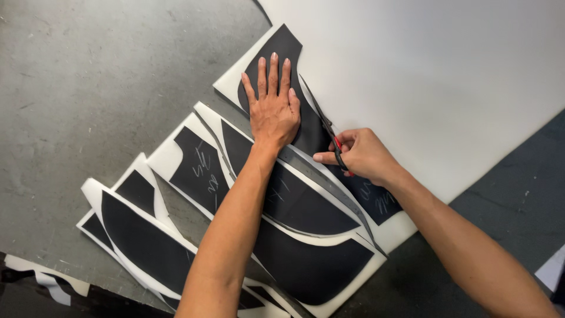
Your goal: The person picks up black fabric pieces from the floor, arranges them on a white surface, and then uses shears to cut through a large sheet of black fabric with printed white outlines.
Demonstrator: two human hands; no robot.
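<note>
My left hand (272,106) lies flat, fingers spread, pressing a black pattern piece (282,50) onto a large white foam sheet (424,76). My right hand (362,154) grips black scissors with red handles (327,126). The blades point up and away along the right edge of the black piece, cutting the white sheet beside my left hand. Chalk marks show on the black piece near my right wrist.
Several cut white pieces topped with black shapes (306,259) lie overlapped to the lower left, some chalk-marked (203,171). All rest on a grey concrete floor (88,88). A dark mat (518,188) lies at the right, and a white scrap (53,285) at bottom left.
</note>
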